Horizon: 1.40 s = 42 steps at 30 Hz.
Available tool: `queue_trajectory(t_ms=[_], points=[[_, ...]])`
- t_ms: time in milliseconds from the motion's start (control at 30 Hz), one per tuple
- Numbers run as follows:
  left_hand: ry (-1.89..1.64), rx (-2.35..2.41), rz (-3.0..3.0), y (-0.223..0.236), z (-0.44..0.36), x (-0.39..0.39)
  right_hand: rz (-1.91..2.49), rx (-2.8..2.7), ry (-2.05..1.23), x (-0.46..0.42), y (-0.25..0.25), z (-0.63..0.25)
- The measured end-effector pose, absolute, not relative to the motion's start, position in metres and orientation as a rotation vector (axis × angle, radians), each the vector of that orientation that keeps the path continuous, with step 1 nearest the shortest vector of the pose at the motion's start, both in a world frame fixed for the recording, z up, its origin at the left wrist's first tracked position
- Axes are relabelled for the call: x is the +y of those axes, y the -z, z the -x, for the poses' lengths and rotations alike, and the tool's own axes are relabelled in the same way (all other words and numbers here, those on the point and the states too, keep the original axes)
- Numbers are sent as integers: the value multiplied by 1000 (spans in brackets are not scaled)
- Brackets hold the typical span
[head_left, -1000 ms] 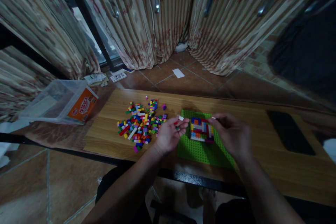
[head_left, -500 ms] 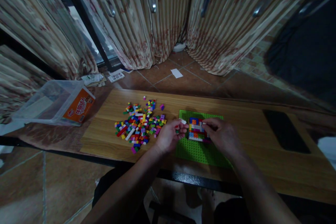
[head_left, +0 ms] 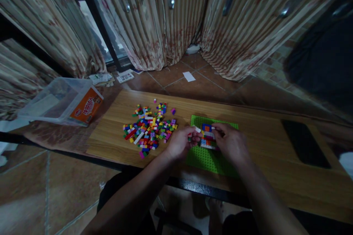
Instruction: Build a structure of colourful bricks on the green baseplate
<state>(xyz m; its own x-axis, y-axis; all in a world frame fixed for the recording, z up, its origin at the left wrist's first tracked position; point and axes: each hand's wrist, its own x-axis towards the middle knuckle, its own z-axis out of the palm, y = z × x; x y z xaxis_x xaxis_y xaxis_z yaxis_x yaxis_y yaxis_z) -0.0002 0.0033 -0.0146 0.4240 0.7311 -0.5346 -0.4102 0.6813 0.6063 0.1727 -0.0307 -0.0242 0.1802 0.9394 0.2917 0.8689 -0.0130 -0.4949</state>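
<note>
A green studded baseplate (head_left: 212, 161) lies on the wooden table, bearing a block of multicoloured toy bricks (head_left: 207, 136) built up in rows. Over the plate's left edge, my left hand (head_left: 183, 140) is closed around a few small bricks; a white brick (head_left: 197, 129) shows at its fingertips. My right hand (head_left: 230, 140) reaches over the built block from the right, thumb and fingers pinched on a small white brick (head_left: 213, 127) at the block's upper right. The right fingers cover the block's right side.
A loose pile of mixed bricks (head_left: 149, 128) spreads over the table (head_left: 107, 128) left of the plate. A dark flat phone-like slab (head_left: 305, 143) lies at the right. Beyond the table's left end stands a clear plastic bin (head_left: 52, 102) with an orange label. Curtains hang behind.
The whole view has shifted slightly, with the scene sliding a little to the right. My left hand has come closer to the built block; my right fingers are near the block's top right.
</note>
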Motion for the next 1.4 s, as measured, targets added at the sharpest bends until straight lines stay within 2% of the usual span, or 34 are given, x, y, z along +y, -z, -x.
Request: queue_trajectory(t_ms=[433, 733, 967, 1400], points=[[-732, 888, -438, 11, -1, 2, 1891, -1601, -276, -33, 23, -173], [-715, 885, -455, 16, -1, 2, 1985, -1824, -13, -38, 16, -167], [-697, 907, -494, 14, -1, 1, 2043, -1836, 41, -36, 20, -167], [-691, 910, -513, 11, -1, 0, 2034, -1528, -238, -34, 17, -169]])
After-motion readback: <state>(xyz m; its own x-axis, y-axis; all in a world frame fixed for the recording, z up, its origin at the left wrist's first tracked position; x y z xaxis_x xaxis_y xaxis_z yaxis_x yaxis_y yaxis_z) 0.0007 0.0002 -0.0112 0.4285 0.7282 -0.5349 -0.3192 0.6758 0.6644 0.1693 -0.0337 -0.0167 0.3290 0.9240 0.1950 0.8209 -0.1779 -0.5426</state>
